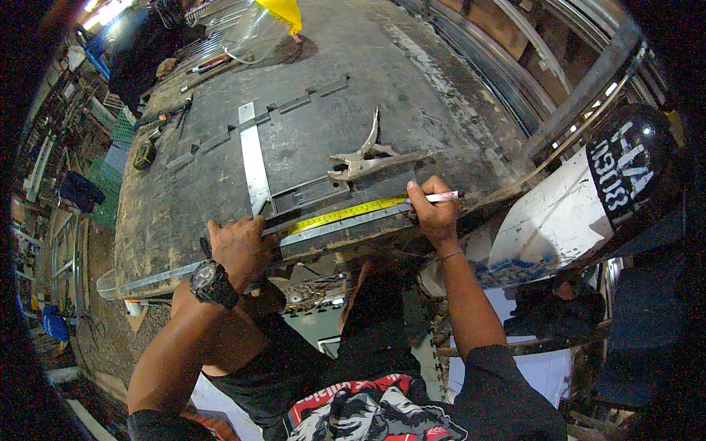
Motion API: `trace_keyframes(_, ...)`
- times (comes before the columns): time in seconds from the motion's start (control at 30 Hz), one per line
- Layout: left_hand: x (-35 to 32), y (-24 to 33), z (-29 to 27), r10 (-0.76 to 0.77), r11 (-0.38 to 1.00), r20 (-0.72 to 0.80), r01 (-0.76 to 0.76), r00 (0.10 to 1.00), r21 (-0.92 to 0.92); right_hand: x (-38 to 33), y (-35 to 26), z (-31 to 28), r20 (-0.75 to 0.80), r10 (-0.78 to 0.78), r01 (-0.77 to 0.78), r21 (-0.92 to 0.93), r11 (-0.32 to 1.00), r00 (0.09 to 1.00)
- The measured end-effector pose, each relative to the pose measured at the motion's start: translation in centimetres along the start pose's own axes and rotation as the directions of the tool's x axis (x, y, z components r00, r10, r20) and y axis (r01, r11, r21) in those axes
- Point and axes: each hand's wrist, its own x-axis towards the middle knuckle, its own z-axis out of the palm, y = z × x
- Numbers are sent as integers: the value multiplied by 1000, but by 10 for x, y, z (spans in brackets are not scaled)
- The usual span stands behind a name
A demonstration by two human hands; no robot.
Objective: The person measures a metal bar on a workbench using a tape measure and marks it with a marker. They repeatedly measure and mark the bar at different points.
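Note:
A yellow tape measure blade (346,213) lies stretched along a long grey metal bar (158,279) at the table's near edge. My left hand (243,250), with a dark watch on its wrist, is closed over the bar where the blade runs under it; the tape's case is hidden. At the blade's other end, my right hand (437,209) is closed around a white marker (443,197), its fingers against the blade and bar. Just beyond the blade lie locking pliers (375,162), a flat metal strip (254,162) and a short metal channel piece (310,196).
A dark, worn worktable (198,220) carries a notched metal bar (294,103), a second tape measure (145,154) and a yellow object (282,11) at the far end. Right of the table stands a black-and-white cylinder (566,206). Metal lengths (485,59) lie beyond the right edge.

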Motion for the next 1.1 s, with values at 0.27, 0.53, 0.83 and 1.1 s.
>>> trace_keyframes(0.27,-1,1,1,15,1000,-30,-15,999,3,0,0,0,-1,-13,13,38,999,1000)
trace_keyframes(0.53,-2,3,-5,24,999,-24,-23,999,37,0,0,0,26,-59,59,6,998,998)
trace_keyframes(0.83,0,0,1,21,999,-16,-20,1000,29,0,-3,1,30,-1,0,37,999,1000)
trace_keyframes(1.1,1,1,0,36,999,-24,-35,999,32,-1,-7,0,22,4,-5,25,1000,1000)
